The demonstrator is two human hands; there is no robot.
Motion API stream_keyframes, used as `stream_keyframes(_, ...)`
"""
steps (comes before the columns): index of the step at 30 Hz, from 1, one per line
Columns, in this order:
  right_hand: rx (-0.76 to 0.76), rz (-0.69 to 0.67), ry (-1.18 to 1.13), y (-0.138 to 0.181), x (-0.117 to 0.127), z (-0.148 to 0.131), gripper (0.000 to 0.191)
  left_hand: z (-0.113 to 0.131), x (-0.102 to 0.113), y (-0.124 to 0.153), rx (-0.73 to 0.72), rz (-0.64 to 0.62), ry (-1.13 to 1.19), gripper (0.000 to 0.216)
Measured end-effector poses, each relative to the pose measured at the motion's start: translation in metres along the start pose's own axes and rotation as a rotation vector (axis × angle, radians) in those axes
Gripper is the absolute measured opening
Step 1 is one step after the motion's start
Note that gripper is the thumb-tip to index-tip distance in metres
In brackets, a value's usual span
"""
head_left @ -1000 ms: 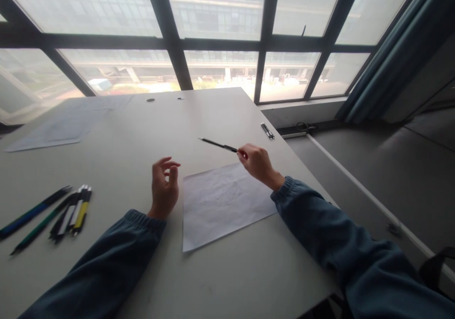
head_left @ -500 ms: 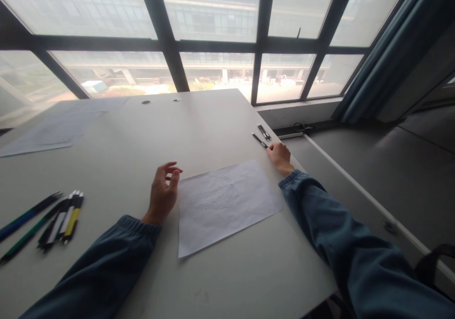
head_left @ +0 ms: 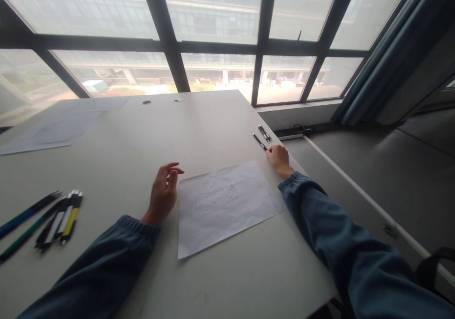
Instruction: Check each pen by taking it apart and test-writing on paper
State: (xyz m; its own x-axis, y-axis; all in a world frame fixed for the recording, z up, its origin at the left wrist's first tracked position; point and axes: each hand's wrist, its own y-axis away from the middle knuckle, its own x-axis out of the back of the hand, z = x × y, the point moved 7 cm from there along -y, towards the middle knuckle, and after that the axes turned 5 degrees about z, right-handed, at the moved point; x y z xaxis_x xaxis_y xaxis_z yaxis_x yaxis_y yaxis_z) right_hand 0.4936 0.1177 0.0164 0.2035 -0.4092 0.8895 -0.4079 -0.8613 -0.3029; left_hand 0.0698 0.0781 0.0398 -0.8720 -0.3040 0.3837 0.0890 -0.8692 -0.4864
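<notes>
Over to the right side of the worktop (head_left: 216,286), and there, a black pen (head_left: 259,141), gripped in the right hand (head_left: 279,160) by its near end! Holds it low, pointing away and a little to the left, just beside a pair of dark pens (head_left: 264,132) lying together near the edge. In full contact with the surface or slightly raised? Cannot tell from here. Across now to the left hand (head_left: 163,195): relaxed, loosely bent, clasping nothing, just beside the left edge of a sheet of paper (head_left: 229,210). Lies flat between the two hands, that sheet, faint grey marks across its middle. Well to the left, quite a bunch: a blue-and-black pen (head_left: 26,215), a green pen (head_left: 30,233), then a tight cluster with a yellow pen (head_left: 72,214) on its right side, all slanting the same way. Further back, pale papers (head_left: 46,129) spread over the far left part. Beyond the far edge, a dark-framed window (head_left: 213,18), hazy building outside; off to the right, a blue curtain (head_left: 377,58) above grey floor (head_left: 373,167).
</notes>
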Motion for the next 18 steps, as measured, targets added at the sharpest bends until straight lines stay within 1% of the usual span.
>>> stream_keyframes(6, -0.039, 0.021, -0.027, -0.008, -0.009, 0.001, 0.023, 0.0, 0.0, 0.0, -0.008, 0.011, 0.002, 0.041)
stream_keyframes(18, -0.095, 0.038, -0.068, -0.03, -0.018, -0.003, 0.021, -0.001, 0.0, 0.0, -0.015, 0.007, -0.014, 0.042)
